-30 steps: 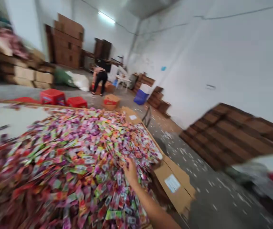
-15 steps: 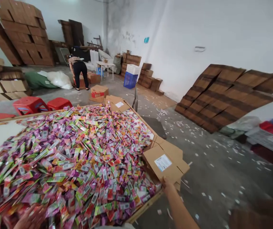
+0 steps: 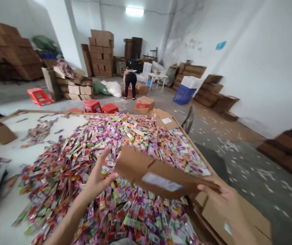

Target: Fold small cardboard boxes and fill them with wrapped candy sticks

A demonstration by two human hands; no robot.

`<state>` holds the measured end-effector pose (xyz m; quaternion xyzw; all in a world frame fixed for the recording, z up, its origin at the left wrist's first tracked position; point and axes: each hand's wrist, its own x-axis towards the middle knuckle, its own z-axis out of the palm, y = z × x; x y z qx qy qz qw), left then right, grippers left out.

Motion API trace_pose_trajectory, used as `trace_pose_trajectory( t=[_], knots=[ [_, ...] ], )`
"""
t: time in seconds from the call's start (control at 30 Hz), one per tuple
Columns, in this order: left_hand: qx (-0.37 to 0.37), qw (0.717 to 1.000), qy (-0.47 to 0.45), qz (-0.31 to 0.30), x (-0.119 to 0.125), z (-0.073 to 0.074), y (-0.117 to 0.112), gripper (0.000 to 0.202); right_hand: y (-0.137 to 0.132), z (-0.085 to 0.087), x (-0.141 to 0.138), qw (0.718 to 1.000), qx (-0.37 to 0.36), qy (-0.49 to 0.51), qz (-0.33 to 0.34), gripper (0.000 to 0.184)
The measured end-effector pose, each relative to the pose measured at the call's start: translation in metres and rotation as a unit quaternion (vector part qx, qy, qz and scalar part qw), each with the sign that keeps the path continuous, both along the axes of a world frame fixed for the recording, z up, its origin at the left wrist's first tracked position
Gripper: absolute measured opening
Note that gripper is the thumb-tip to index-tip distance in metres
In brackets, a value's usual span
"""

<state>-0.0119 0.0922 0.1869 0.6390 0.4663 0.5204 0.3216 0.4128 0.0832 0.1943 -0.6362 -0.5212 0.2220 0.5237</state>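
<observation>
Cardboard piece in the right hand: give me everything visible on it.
The cardboard piece is brown and looks flat, with a short slit or crease and a whitish label; blur hides any print. It is tilted over the packets. The right hand grips one end; the open left hand is by the other, contact unclear.

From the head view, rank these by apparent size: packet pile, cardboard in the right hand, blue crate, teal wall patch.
Largest to smallest:
1. Packet pile
2. Cardboard in the right hand, enlarged by nearness
3. Blue crate
4. Teal wall patch
</observation>
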Motion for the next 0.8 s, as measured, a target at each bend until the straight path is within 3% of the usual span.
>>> trace_pose_trajectory(
  t=[0.07,0.1,0.2,0.3,0.4,0.47,0.57,0.63,0.73,0.8],
  knots=[
    [-0.016,0.997,0.036,-0.073,0.001,0.014,-0.015,0.056,0.031,-0.011,-0.047,0.99,-0.009,0.097,0.103,0.045],
    [-0.021,0.993,0.051,-0.105,0.001,0.017,-0.025,0.046,0.043,-0.022,-0.073,0.981,-0.009,0.159,0.111,0.048],
    [0.038,0.98,0.105,-0.164,0.002,0.015,-0.057,0.051,0.067,-0.06,-0.146,0.941,-0.037,0.332,0.049,0.06],
    [0.093,0.966,0.141,-0.195,0.0,0.005,-0.074,0.063,0.075,-0.082,-0.195,0.904,-0.128,0.406,0.042,0.065],
    [0.132,0.972,0.141,-0.136,-0.014,-0.01,-0.073,0.057,0.082,-0.08,-0.213,0.898,-0.133,0.407,0.096,0.06],
    [0.153,0.98,0.11,-0.068,-0.026,-0.021,-0.068,0.049,0.087,-0.073,-0.215,0.907,-0.097,0.387,0.137,0.059],
    [0.157,0.983,0.092,0.011,-0.038,-0.034,-0.061,0.043,0.093,-0.068,-0.22,0.924,-0.064,0.347,0.145,0.057],
    [0.169,0.978,0.12,-0.012,-0.039,-0.037,-0.061,0.049,0.096,-0.067,-0.223,0.93,-0.072,0.336,0.13,0.057],
    [0.184,0.968,0.129,-0.109,-0.035,-0.036,-0.065,0.057,0.099,-0.062,-0.224,0.921,-0.094,0.353,0.137,0.059],
    [0.19,0.969,0.116,-0.11,-0.033,-0.034,-0.067,0.053,0.102,-0.057,-0.219,0.914,-0.098,0.361,0.158,0.06]
  ],
)
